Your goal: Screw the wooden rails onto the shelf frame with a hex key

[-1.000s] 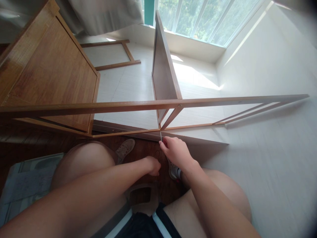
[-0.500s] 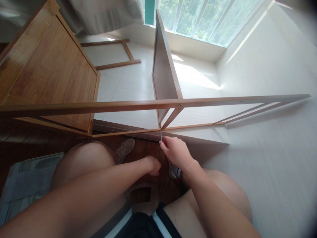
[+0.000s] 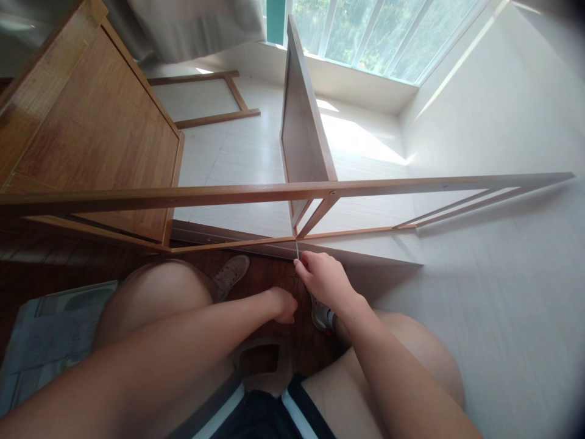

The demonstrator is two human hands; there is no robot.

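My right hand (image 3: 322, 274) pinches a hex key (image 3: 297, 249), of which only a thin metal shaft shows. The shaft's upper end meets the lower rail of the wooden frame (image 3: 247, 194), right below the middle upright (image 3: 317, 217). My left hand (image 3: 284, 305) is curled closed a little lower and to the left, apart from the frame; whatever its fingers hold is hidden. A wooden divider panel (image 3: 304, 116) stands upright behind the frame's middle. At the left, a wide wooden panel (image 3: 100, 134) stands against the frame.
A smaller wooden frame (image 3: 219, 119) lies on the pale ledge (image 3: 233, 152) behind. The window (image 3: 361, 30) is at the back, with a grey curtain (image 3: 196, 30) to its left. A white wall (image 3: 503, 292) bounds the right. A pale box (image 3: 59, 329) sits by my left knee.
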